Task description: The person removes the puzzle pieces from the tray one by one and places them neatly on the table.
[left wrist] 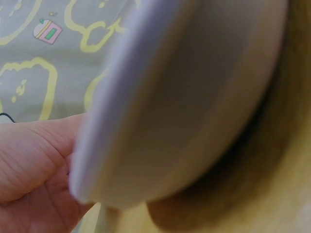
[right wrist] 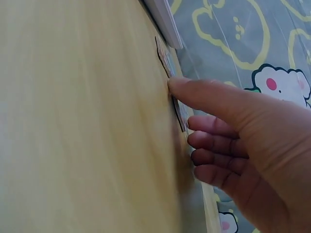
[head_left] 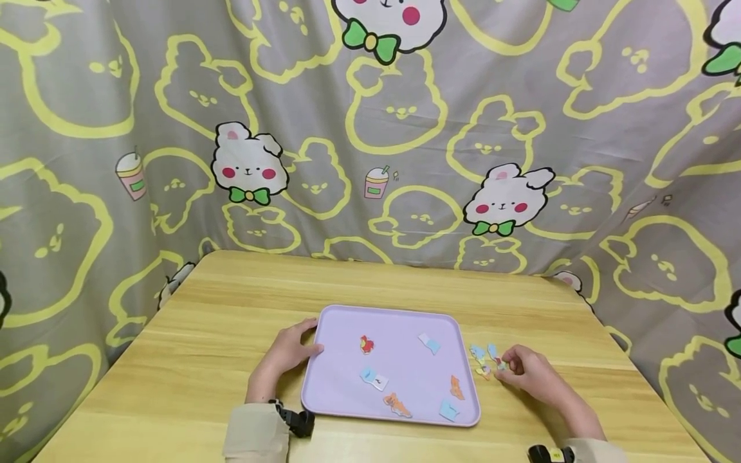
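Observation:
My left hand [head_left: 286, 350] grips the left edge of a lilac tray [head_left: 347, 321], its thumb over the rim. In the left wrist view the tray's side [left wrist: 160, 126] looks tilted and blurred. Just right of the tray, my right hand [head_left: 529, 373] reaches small flat picture pieces [head_left: 477, 352] on the table. The right wrist view has my thumb touching a flat piece [right wrist: 166, 60] seen edge-on, other fingers loosely bent and apart from the thumb. On the tray lie a red piece [head_left: 367, 344], orange pieces [head_left: 396, 405] and blue-and-white pieces [head_left: 429, 343].
Under everything is a light wooden table [head_left: 260, 283]. A grey curtain [head_left: 324, 109] with yellow outlines and white rabbits hangs behind and along both sides. A black wrist device [head_left: 296, 421] is on the left wrist.

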The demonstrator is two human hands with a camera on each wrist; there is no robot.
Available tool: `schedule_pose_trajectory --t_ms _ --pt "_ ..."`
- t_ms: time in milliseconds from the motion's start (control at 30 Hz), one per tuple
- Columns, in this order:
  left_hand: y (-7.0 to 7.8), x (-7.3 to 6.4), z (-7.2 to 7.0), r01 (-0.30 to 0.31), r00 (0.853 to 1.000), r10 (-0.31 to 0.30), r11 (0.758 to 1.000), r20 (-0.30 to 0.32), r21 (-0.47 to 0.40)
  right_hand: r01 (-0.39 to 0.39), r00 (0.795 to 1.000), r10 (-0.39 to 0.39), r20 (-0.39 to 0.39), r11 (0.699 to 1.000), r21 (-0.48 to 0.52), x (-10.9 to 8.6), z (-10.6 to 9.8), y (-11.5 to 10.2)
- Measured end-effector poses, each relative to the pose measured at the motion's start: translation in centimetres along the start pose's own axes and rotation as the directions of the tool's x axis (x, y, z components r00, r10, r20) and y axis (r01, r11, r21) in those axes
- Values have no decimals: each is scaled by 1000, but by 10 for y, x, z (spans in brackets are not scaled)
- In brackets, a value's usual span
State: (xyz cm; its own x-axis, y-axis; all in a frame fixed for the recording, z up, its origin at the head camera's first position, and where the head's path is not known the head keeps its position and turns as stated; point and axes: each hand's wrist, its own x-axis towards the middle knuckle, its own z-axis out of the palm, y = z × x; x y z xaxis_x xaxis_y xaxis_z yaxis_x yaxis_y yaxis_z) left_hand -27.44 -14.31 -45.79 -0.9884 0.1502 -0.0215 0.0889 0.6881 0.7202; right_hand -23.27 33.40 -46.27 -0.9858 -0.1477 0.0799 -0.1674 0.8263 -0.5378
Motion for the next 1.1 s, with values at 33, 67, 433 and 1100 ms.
schedule_pose_trajectory --t_ms 33,67,433,1100 --pt "0 0 0 -2 1000 2 1000 0 3 17 1000 -18 -19 1000 -15 0 1 0" --pt "-1 0 0 -2 1000 2 1000 0 2 38 998 -39 -46 999 -29 0 1 -1" --pt "1 3 -2 -22 1000 22 1000 -9 10 463 879 -466 -102 885 -54 16 28 -48" --pt "-1 0 1 11 1000 -11 1000 -14 -11 615 786 -596 166 779 -119 41 86 -135"
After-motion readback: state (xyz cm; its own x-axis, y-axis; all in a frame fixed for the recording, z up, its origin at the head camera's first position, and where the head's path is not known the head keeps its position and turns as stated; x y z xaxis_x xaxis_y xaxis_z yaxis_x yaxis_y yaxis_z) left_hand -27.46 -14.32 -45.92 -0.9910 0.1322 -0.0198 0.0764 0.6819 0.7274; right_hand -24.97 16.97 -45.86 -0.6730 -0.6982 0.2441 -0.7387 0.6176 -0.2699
